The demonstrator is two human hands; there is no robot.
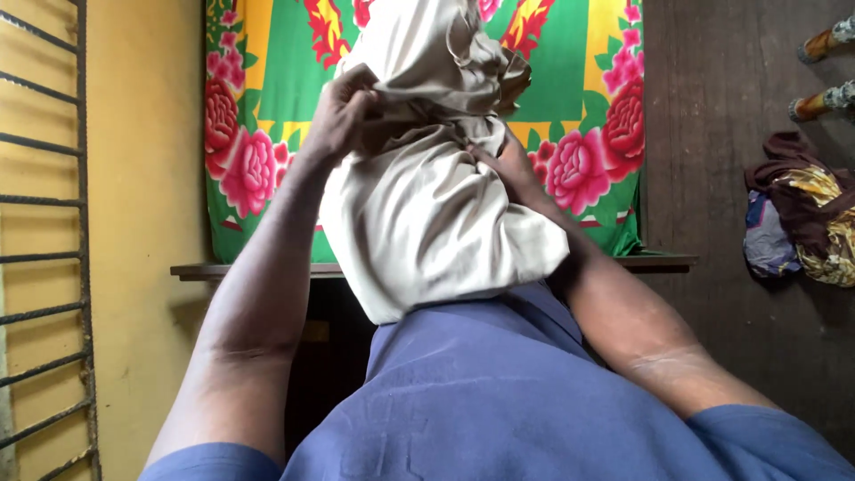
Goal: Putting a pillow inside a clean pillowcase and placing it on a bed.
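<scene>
Green floral cloth (570, 80) covers the table (659, 263) at twelve o'clock; a heap of clothes (802, 214) lies at three. We hold the beige garment (427, 223) centre, over our lap. Left hand (343, 111) grips bunched fabric up top; right hand (508, 165) pinches a fold. Long axis runs twelve to six. Risk, we judge: bunched folds slip from the pinch and the bundle sags.

What you can't see here

Your right hand (509, 162) is mostly buried behind the beige cloth (427, 205), so its grip can't be told; the cloth's top runs off the upper edge. The flowered green sheet (588, 107) is half covered and cut off above. Two objects at the right edge (824, 71) are cropped, and the bundle of clothes (802, 218) is too jumbled to sort
</scene>
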